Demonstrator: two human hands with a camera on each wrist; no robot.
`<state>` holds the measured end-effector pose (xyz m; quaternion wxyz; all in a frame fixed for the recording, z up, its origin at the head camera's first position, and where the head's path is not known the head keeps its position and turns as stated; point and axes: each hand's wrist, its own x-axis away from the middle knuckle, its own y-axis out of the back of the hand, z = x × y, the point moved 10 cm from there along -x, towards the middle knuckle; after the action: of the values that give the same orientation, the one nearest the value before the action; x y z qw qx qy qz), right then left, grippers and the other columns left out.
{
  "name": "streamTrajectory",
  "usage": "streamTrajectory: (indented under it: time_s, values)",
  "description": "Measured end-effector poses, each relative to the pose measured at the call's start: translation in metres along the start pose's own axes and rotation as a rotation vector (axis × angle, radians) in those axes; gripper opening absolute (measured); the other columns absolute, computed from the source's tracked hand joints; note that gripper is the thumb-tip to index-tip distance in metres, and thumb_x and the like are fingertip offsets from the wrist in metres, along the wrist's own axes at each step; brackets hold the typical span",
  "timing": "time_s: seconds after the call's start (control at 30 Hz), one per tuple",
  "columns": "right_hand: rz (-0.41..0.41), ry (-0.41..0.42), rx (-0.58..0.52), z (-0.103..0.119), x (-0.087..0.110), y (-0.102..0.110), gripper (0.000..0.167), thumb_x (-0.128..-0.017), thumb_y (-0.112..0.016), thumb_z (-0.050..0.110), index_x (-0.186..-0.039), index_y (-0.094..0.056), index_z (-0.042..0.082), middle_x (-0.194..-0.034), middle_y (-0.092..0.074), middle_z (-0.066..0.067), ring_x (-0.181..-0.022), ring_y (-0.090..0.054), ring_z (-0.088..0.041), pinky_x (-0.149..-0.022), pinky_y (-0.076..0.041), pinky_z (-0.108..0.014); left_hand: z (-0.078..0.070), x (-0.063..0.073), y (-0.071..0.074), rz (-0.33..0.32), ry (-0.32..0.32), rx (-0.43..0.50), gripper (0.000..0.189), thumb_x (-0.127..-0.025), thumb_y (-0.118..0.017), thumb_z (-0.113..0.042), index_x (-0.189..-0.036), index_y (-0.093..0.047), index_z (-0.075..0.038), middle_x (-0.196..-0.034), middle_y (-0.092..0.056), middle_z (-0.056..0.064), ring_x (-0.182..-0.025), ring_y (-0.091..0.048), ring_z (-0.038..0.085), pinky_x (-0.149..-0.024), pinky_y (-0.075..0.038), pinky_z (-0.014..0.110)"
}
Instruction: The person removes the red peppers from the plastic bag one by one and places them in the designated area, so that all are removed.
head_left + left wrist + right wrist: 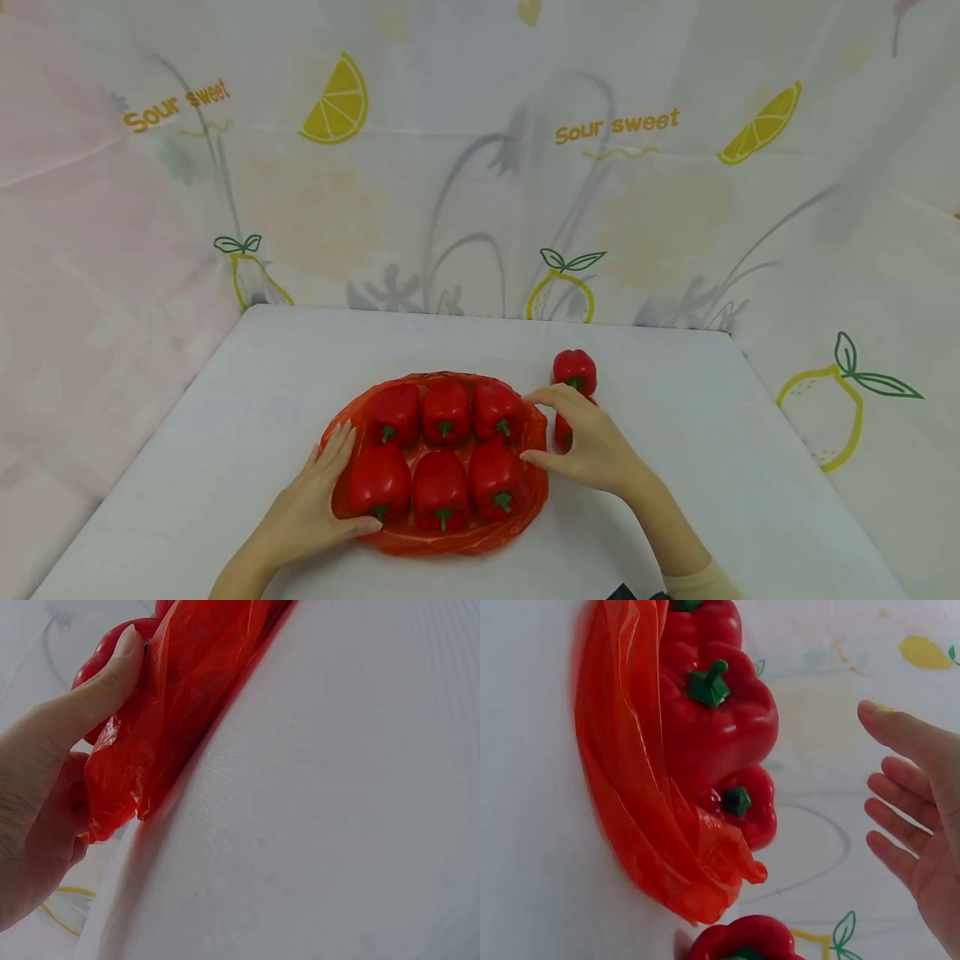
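Observation:
Several red bell peppers (442,492) with green stems sit in two rows inside an opened red plastic bag (427,543) on the white table. My left hand (311,508) spreads along the bag's left side. Its thumb touches near the front-left pepper (380,479), and in the left wrist view the fingers are partly hidden behind the bag (187,682). Over the bag's right edge, my right hand (588,437) holds nothing, thumb and fingers apart. The right wrist view shows that hand (922,802) apart from the bag (630,765) and peppers (720,720).
Two more bell peppers lie right of the bag: one farther back (575,371), the other (562,431) partly covered by my right hand. A fabric backdrop (480,167) printed with lemons hangs behind the table. A dark object (622,592) shows at the bottom edge.

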<state>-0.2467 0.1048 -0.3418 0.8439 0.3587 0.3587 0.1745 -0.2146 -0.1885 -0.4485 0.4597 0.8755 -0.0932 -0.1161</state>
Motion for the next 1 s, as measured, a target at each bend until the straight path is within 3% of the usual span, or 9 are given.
streamTrajectory:
  time_s: [0.17, 0.33, 0.67, 1.0]
  values:
    - [0.071, -0.004, -0.033, 0.009, -0.003, -0.022, 0.057, -0.076, -0.083, 0.027, -0.125, -0.057, 0.015, -0.121, -0.058, 0.003, -0.112, -0.054, -0.015, -0.088, -0.053, -0.039, 0.001, 0.0, -0.001, 0.003, 0.002, 0.002, 0.12, -0.066, -0.074, -0.068, -0.15, -0.026, 0.003, -0.158, -0.019, 0.018, -0.14, -0.019, 0.045, -0.102, -0.029, 0.066]
    - [0.17, -0.005, 0.032, 0.015, -0.002, -0.046, 0.058, -0.078, -0.08, 0.038, -0.128, -0.056, 0.018, -0.126, -0.054, 0.009, -0.116, -0.052, -0.01, -0.086, -0.053, -0.033, 0.001, 0.0, -0.001, 0.005, 0.001, 0.003, 0.12, -0.066, -0.075, -0.068, -0.149, -0.026, 0.003, -0.158, -0.019, 0.017, -0.141, -0.019, 0.043, -0.103, -0.027, 0.065]
    - [0.384, -0.109, 0.069, -0.001, 0.007, -0.091, 0.074, -0.078, -0.069, 0.061, -0.134, -0.052, 0.015, -0.129, -0.051, 0.007, -0.12, -0.045, -0.011, -0.092, -0.05, -0.036, -0.002, 0.0, -0.001, 0.002, -0.006, 0.005, 0.12, -0.066, -0.074, -0.068, -0.149, -0.027, 0.004, -0.158, -0.019, 0.017, -0.14, -0.019, 0.045, -0.103, -0.028, 0.065]
    - [0.458, -0.134, 0.04, 0.0, 0.007, -0.107, 0.075, -0.078, -0.072, 0.057, -0.134, -0.051, 0.012, -0.131, -0.049, 0.005, -0.122, -0.04, -0.014, -0.096, -0.047, -0.033, -0.002, 0.001, -0.002, 0.0, -0.007, 0.006, 0.119, -0.066, -0.074, -0.068, -0.148, -0.028, 0.005, -0.157, -0.02, 0.018, -0.14, -0.019, 0.047, -0.101, -0.03, 0.066]
